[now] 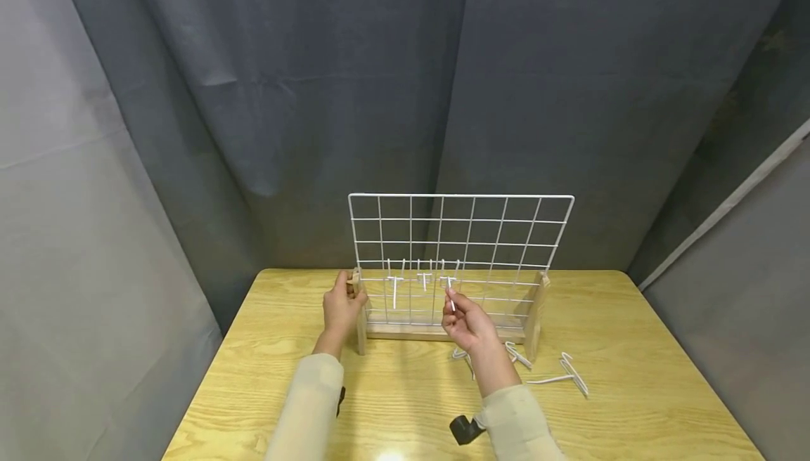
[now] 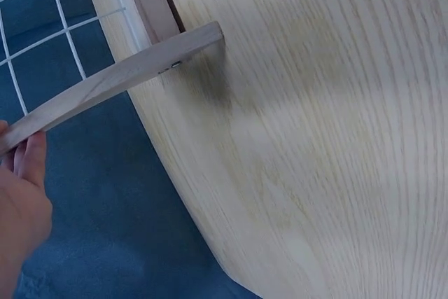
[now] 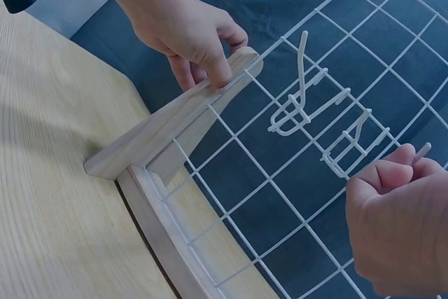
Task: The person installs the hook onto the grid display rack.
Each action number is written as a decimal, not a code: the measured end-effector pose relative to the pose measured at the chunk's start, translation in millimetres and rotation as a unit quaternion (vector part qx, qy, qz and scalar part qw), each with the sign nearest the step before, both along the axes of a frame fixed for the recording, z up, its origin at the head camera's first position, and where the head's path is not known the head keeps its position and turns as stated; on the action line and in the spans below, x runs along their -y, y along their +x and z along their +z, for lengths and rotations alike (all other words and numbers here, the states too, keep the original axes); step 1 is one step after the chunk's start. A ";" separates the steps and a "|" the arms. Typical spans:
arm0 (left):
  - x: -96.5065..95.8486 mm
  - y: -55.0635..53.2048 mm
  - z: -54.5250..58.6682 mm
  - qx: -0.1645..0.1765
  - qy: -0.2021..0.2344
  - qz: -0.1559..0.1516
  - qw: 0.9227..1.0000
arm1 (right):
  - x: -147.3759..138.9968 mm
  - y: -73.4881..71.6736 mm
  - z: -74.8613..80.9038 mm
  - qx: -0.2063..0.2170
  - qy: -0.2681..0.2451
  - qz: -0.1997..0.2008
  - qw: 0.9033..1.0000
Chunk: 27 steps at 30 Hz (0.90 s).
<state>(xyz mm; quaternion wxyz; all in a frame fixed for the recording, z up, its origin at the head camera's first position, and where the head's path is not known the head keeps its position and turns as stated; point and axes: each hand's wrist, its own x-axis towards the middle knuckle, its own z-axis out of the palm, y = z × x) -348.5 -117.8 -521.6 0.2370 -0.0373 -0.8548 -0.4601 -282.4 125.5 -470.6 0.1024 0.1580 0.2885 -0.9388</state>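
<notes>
A white wire display hook (image 1: 448,280) is at the front of the white wire grid panel (image 1: 460,195), right of the panel's middle hook; whether it is seated on the wires cannot be told. The right hand (image 1: 470,324) pinches its forward-pointing prong between thumb and curled fingers, and the prong's tip sticks out past them. Two more hooks are on the same rows of the grid: a left hook (image 1: 395,294) with a long prong and a middle hook (image 1: 425,280) with a shorter-looking one.

The panel stands upright in a wooden stand, near the far edge of the wood-grain table (image 1: 247,384). The left hand (image 1: 342,306) grips the top of the stand's left upright (image 1: 361,327), close to the table's far left corner, its thumb and fingers on opposite sides of the wood. A base board (image 1: 411,332) runs from there to the right upright (image 1: 536,317).

Loose white hooks (image 1: 572,374) lie on the table in front of the stand's right end, nearer the table's right edge than its left; some are partly hidden by the right forearm. Beyond the far edge hangs a dark grey curtain (image 1: 316,109).
</notes>
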 end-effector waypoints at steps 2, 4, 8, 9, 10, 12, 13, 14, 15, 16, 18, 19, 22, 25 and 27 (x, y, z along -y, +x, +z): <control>-1.2 1.3 0.2 -0.006 0.001 0.003 1.000 | -0.2 0.9 -1.1 0.004 -0.001 0.000 1.000; -2.2 2.4 0.2 -0.011 0.001 0.009 1.000 | -0.7 1.7 -1.9 0.002 -0.002 0.000 1.000; -3.7 4.0 -0.7 -0.020 -0.001 0.023 1.000 | -2.1 2.3 -3.2 -0.002 -0.011 -0.002 1.000; -4.1 4.2 -1.0 -0.021 -0.002 0.026 0.999 | -2.4 2.5 -3.5 -0.004 -0.012 -0.003 1.000; -4.4 4.1 -1.3 -0.022 -0.002 0.028 0.999 | -2.7 2.7 -3.6 -0.005 -0.016 -0.005 1.000; -5.1 4.1 -2.2 -0.024 -0.004 0.030 0.999 | -3.2 3.5 -4.1 -0.011 -0.021 -0.009 1.000; -5.3 3.7 -1.9 -0.025 -0.004 0.030 0.999 | -3.1 4.1 -4.1 -0.019 -0.020 -0.010 1.000; -5.5 3.6 -1.5 -0.025 -0.003 0.030 0.999 | -3.0 5.0 -4.3 -0.027 -0.018 -0.011 0.999; -5.7 3.7 -1.2 -0.025 -0.001 0.030 0.999 | -3.0 6.2 -4.7 -0.037 -0.008 -0.009 0.999; -5.9 3.9 -1.3 -0.025 0.001 0.030 0.999 | -3.2 8.0 -5.5 -0.045 0.006 -0.007 0.999; -6.2 5.4 -1.3 -0.025 0.010 0.031 0.999 | -3.7 13.5 -7.8 -0.062 0.053 -0.007 0.997; -6.2 6.2 -1.6 -0.025 0.014 0.031 0.999 | -4.3 16.7 -9.2 -0.067 0.081 -0.009 0.994; -6.1 8.2 -2.6 -0.026 0.022 0.033 0.999 | -7.3 27.2 -14.8 -0.070 0.158 -0.021 0.985; -5.9 8.2 -2.8 -0.030 0.021 0.037 0.999 | -10.7 37.4 -19.7 -0.080 0.223 -0.030 0.971; -5.5 6.9 -1.9 -0.031 0.017 0.044 0.998 | -12.7 44.2 -22.0 -0.091 0.277 -0.036 0.956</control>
